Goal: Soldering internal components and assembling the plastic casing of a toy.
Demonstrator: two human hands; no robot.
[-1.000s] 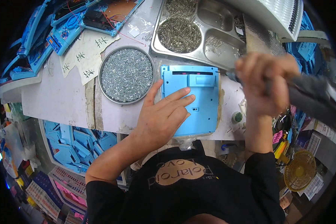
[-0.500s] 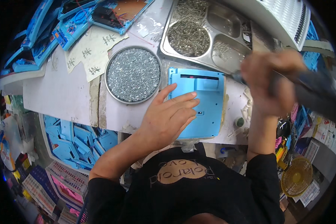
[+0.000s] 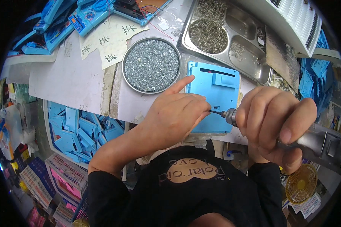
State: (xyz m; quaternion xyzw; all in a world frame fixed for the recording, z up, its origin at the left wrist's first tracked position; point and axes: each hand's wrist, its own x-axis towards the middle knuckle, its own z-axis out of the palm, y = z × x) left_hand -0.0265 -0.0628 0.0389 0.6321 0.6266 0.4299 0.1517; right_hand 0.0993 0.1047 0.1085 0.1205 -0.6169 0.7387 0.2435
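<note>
A flat light-blue plastic casing (image 3: 219, 94) with a dark slot near its far edge lies on the table before me. My left hand (image 3: 178, 108) rests over its left side. One finger stretches toward the far left corner, while the others are bent together, their tips at the screwdriver bit. Whatever they may pinch is hidden. My right hand (image 3: 274, 121) is wrapped around a metal-bodied power screwdriver (image 3: 314, 143), held to the right of the casing with its thin bit pointing left. A round tin (image 3: 151, 65) full of small silvery screws stands to the left of the casing.
Behind the casing sits a metal compartment tray (image 3: 236, 45) with small metal parts. Blue casings fill a bin (image 3: 49, 125) at the lower left; more blue housings (image 3: 57, 26) pile up far left. A white ridged rack (image 3: 295, 26) stands far right, above a yellow fan (image 3: 301, 183).
My right hand with the screwdriver has come down and nearer, bringing the bit to my left fingertips. The left fingers have bent together from a spread pose. The whole view has shifted slightly.
</note>
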